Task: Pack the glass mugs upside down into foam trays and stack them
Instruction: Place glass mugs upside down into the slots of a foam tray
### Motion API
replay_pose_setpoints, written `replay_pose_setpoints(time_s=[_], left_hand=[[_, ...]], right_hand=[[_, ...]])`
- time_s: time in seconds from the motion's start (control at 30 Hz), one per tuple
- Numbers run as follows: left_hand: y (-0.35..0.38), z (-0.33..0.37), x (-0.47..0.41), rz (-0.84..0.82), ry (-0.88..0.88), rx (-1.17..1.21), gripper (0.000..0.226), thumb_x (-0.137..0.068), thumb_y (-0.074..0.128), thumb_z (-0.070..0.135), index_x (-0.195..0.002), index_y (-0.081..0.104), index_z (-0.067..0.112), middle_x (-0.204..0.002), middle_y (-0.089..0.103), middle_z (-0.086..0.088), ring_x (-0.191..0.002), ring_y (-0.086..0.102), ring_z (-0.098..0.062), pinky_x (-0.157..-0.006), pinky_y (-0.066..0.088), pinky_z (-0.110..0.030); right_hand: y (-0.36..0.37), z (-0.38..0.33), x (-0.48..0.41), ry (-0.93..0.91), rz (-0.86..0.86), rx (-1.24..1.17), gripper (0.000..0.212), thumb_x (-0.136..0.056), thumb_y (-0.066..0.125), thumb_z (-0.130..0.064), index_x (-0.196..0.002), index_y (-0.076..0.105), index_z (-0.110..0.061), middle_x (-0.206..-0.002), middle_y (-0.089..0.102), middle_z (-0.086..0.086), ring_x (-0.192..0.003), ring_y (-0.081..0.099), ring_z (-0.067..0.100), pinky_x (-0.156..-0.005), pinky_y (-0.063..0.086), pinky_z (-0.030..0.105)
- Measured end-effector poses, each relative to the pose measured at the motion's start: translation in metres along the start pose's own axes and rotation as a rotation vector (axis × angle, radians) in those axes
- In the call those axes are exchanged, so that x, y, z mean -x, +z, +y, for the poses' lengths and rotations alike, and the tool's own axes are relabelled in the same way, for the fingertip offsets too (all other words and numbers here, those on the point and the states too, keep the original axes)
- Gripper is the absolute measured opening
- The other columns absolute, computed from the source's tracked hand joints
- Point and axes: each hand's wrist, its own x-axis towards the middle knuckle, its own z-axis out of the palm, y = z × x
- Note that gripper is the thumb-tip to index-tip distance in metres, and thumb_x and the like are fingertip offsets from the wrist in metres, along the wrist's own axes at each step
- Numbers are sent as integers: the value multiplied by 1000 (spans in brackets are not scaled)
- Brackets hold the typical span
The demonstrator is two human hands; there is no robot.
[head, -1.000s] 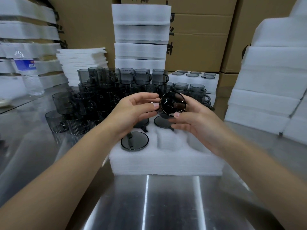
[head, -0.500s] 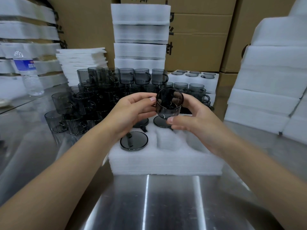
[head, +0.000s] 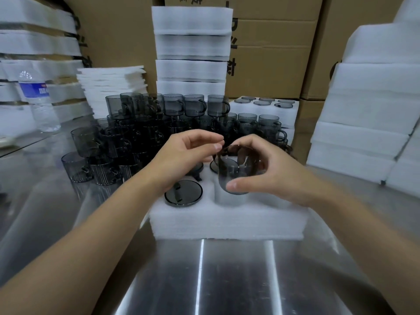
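Observation:
My right hand (head: 270,173) grips a smoky grey glass mug (head: 236,176) with the thumb in front and the fingers behind. The mug stands over the front middle pocket of the white foam tray (head: 227,221), its lower end at the pocket's mouth. My left hand (head: 186,155) hovers just left of the mug, fingers loosely curled, tips beside the mug's handle and holding nothing. One upside-down mug (head: 183,193) sits in the front left pocket. Two more inverted mugs in the back row are partly hidden behind my hands.
A crowd of loose grey mugs (head: 141,137) fills the steel table behind the tray. Another filled foam tray (head: 263,108) sits behind it at the right. Foam stacks stand at back centre (head: 192,48), left and right (head: 368,110). A water bottle (head: 38,101) stands far left.
The mug has turned from base-toward-me to standing and has come down toward the tray's front middle pocket. My left hand has come off its rim.

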Motion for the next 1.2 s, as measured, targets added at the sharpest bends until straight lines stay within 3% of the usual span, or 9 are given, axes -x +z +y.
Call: replay_pose_setpoints(time_s=[0.1, 0.23, 0.4, 0.6, 0.7, 0.8, 0.93, 1.03, 1.2], left_hand=[[-1, -2, -2, 132, 23, -86, 14, -86, 67, 18, -92, 71, 30, -98, 73, 11, -95, 66, 0, -82, 48, -14], [1, -2, -3, 175, -7, -127, 12, -88, 65, 23, -87, 71, 33, -93, 72, 16, -91, 63, 6, -74, 43, -2], [1, -4, -4, 154, -61, -165, 9, -88, 63, 27, -91, 72, 29, -98, 72, 13, -92, 63, 4, -70, 43, 0], [2, -3, -3, 133, -79, -186, 11, -89, 63, 24, -95, 72, 25, -99, 71, 13, -91, 62, 7, -68, 41, 2], [1, -1, -2, 69, -90, -224, 13, -87, 65, 26, -98, 71, 26, -100, 71, 13, -91, 61, 9, -70, 42, 0], [-3, 1, -1, -68, -122, -283, 20, -85, 66, 34, -104, 70, 30, -100, 71, 15, -95, 63, 6, -83, 45, -13], [-15, 4, 2, -301, -131, -373, 55, -72, 67, 63, -122, 58, 41, -122, 61, 23, -113, 53, 10, -94, 42, -20], [-22, 4, 2, -424, -125, -462, 75, -59, 65, 69, -129, 44, 51, -140, 43, 26, -129, 35, 11, -106, 31, -21], [-24, 3, 1, -499, -147, -483, 74, -55, 68, 69, -121, 37, 62, -139, 38, 33, -131, 30, 12, -111, 25, -23]], right_hand=[[4, -2, 2, -5, -41, 102, 57, -55, 81, -57, -104, 54, -47, -104, 64, -22, -96, 62, 1, -83, 51, 22], [10, -5, 4, -20, -63, 172, 61, -52, 81, -60, -103, 52, -46, -105, 62, -24, -95, 61, -3, -79, 49, 14], [11, -6, 5, 30, -43, 246, 66, -44, 77, -69, -98, 49, -44, -99, 63, -21, -91, 60, -1, -84, 51, 28], [17, -8, 4, 56, -13, 466, 70, -44, 66, -81, -95, 40, -41, -94, 54, -21, -85, 50, -4, -68, 37, 20], [17, -8, 4, 49, -18, 523, 74, -43, 61, -85, -98, 39, -40, -94, 52, -23, -86, 49, -4, -68, 37, 20], [16, -7, 4, 49, 4, 488, 69, -52, 48, -90, -99, 45, -39, -95, 52, -25, -90, 46, -6, -72, 39, 23], [16, -5, 1, 59, 189, 360, 57, -77, 17, -80, -101, 50, -40, -98, 52, -24, -100, 41, 4, -90, 35, 33], [14, -2, -2, 139, 259, 320, 40, -84, 23, -68, -100, 49, -42, -98, 52, -22, -105, 39, 7, -91, 32, 34], [15, 4, -6, 228, 126, 325, 53, -80, 34, -65, -119, 53, -34, -124, 52, -12, -122, 41, 10, -104, 35, 38]])
